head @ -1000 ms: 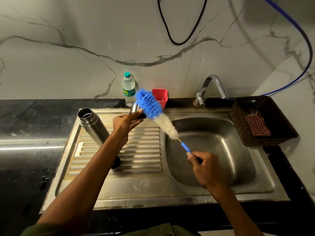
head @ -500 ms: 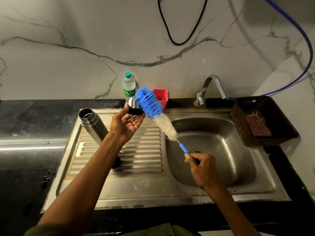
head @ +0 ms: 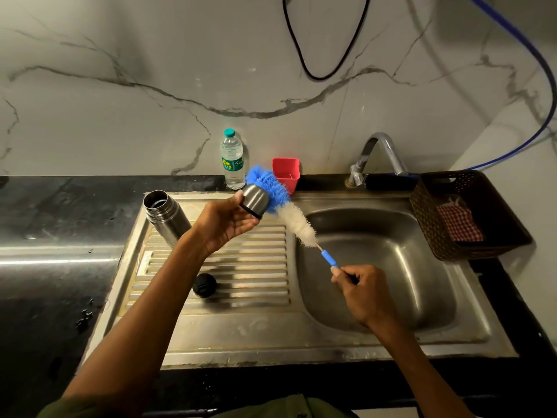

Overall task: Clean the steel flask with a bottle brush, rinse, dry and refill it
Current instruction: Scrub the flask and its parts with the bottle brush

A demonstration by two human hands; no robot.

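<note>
Flask cup [head: 255, 201] sits pinched in my left hand [head: 224, 224], beside the bottle brush [head: 283, 206]; my right hand [head: 363, 292] curls tight round its handle.

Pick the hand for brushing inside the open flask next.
Right. The right hand already grips the bottle brush handle; the left hand holds the steel cap, beside the flask.

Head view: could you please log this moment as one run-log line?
left hand: holds steel cap | right hand: grips bottle brush handle | flask: open, on drainboard | black stopper: on drainboard
</note>
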